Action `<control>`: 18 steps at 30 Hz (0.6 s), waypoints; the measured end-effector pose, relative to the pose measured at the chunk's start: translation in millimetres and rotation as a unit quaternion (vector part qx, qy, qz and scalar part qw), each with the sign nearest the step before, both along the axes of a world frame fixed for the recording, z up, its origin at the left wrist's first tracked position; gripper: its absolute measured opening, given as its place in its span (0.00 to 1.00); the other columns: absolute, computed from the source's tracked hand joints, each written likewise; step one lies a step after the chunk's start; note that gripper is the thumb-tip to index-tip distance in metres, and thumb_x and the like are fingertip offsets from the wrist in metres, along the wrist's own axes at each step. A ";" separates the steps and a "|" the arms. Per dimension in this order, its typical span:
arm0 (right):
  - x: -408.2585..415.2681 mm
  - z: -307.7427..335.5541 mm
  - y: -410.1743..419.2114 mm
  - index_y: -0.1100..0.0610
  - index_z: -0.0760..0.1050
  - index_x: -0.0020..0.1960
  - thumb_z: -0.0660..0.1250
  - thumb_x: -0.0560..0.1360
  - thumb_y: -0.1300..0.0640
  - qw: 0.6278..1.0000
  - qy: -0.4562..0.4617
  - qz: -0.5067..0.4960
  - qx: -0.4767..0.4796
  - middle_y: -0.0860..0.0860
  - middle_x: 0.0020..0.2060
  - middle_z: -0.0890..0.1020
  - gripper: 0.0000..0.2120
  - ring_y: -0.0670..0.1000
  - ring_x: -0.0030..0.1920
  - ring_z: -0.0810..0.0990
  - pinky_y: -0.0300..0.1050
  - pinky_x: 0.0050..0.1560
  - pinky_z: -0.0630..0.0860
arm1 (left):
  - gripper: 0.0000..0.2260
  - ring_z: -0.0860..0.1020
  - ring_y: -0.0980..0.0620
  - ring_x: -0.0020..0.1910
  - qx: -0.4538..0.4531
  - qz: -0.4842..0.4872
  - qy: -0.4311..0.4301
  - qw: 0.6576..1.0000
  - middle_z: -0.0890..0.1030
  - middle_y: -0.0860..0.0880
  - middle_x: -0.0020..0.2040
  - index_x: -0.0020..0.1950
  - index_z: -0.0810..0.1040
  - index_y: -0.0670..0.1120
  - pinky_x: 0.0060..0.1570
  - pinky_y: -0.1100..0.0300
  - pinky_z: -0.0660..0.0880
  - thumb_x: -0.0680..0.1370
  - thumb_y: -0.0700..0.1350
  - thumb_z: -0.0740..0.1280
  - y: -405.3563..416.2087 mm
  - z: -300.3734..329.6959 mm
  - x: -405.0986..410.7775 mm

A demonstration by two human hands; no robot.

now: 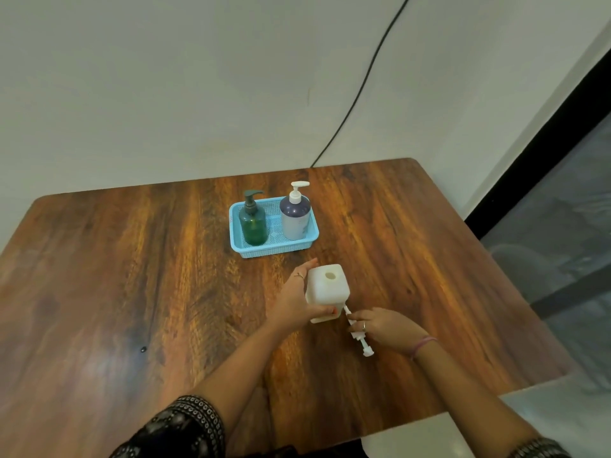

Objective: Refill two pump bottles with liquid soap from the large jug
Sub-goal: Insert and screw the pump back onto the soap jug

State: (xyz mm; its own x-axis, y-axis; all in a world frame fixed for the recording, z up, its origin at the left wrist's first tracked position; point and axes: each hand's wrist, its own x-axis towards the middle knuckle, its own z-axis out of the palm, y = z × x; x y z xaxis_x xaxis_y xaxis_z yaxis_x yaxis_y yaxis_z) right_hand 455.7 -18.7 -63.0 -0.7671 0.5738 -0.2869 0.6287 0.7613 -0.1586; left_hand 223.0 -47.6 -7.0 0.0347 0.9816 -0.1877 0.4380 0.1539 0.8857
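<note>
While the wooden table (pixel 132 276) stands against a pale wall (pixel 165 77) with a black cable (pixel 360 87) running down it, your left hand (pixel 297 305) wraps the upright white jug (pixel 327 292), its round mouth uncapped. Just right of that grip, your right hand (pixel 380 325) pinches the white pump (pixel 358 332) lying across the tabletop. Beyond the jug, a blue basket (pixel 310 241) holds the green bottle (pixel 253 221) and purple bottle (pixel 295 216).

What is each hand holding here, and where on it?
The left hand grips the white jug around its side. The right hand pinches the pump, taken out of the jug, at the middle of its stem.
</note>
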 end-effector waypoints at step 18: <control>-53.3 115.1 -5.6 0.52 0.79 0.56 0.73 0.72 0.51 0.734 0.536 -0.411 -0.072 0.45 0.48 0.85 0.14 0.42 0.48 0.83 0.39 0.49 0.79 | 0.41 0.70 0.54 0.62 0.073 0.144 0.012 0.987 0.71 0.53 0.64 0.73 0.65 0.49 0.63 0.52 0.74 0.64 0.45 0.81 -8.5 29.7 -53.0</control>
State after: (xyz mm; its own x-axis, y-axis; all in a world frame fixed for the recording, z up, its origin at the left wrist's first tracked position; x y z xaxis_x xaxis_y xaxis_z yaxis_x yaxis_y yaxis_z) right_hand 402.4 -24.3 52.1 -0.0084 0.9920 0.1258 0.3207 0.1218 -0.9393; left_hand 169.9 -56.1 22.7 -0.2515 0.9670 -0.0407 0.4152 0.1458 0.8980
